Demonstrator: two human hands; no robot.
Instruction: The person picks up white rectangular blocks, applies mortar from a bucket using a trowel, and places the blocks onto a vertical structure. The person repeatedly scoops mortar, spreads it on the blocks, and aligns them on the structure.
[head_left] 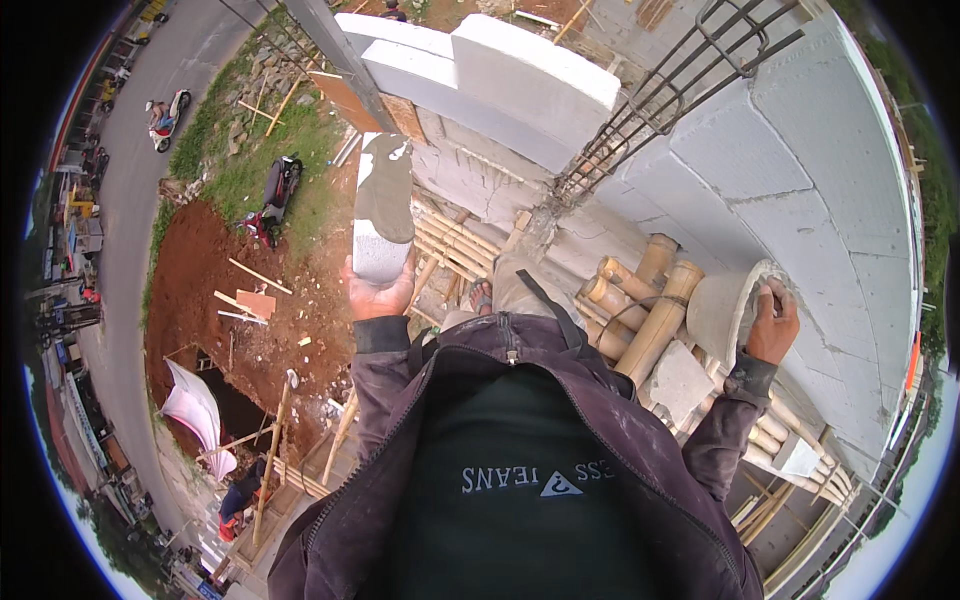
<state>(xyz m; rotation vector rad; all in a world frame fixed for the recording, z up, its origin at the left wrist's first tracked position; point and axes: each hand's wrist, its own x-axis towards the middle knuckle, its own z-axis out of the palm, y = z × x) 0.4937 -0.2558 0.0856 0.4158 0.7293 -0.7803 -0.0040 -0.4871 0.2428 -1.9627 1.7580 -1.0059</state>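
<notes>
My left hand is closed round the near end of a pale lightweight concrete block, held out left of my body. Wet grey mortar covers much of the block's upper face. On the right, my right hand grips the rim of a mortar-caked grey bucket. The bucket is tilted, and its contents are hidden from this view. It stands close against the white block wall, beside thick bamboo poles.
Upright rebar rises at the wall corner. More white blocks top the far wall. Bamboo scaffolding lies under me, with a broken block piece on it. Below left are red soil, a parked motorbike and a road.
</notes>
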